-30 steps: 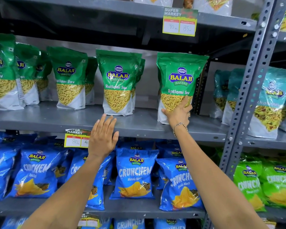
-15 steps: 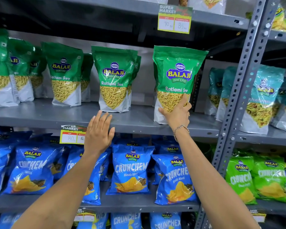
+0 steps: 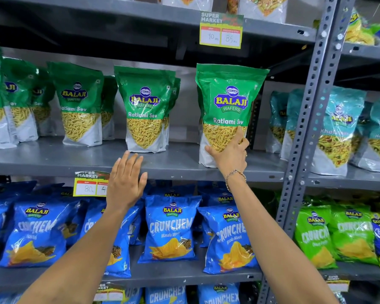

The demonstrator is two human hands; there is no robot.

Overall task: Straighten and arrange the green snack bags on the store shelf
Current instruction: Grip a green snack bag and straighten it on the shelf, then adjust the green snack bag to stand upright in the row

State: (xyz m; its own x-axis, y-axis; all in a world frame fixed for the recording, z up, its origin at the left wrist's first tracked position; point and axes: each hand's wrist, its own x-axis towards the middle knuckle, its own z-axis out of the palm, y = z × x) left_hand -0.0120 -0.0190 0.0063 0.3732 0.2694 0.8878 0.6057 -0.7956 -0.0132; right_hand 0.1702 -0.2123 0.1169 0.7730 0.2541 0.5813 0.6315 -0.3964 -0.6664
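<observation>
The grey metal shelf carries a row of green Ratlami Sev bags standing upright, w/ blue Crunchem bags on the tier below and teal bags in the bay to the right, past the perforated upright.

The rightmost green bag sits at the right end of the row, near the shelf's front edge, well apart from the middle green bag and tilted slightly. It is gripped low on its clear window by the right hand, fingers curled round the right side, thumb across the front. The left hand is held open and flat, gripping nothing, in front of the shelf lip just below the middle bag.

Step in hand, as judged: the rightmost bag is being squared up and set in line.

- Bag base should be set flat on the shelf first; top then nudged upright.
- Front face should be lined up w/ the middle bag's face, label fwd.
- Grip should be kept light; contents are brittle, film creases easily.
- Gap to the middle bag could be closed if even spacing is wanted.
- The free left hand can be used to steady the bag top.
</observation>
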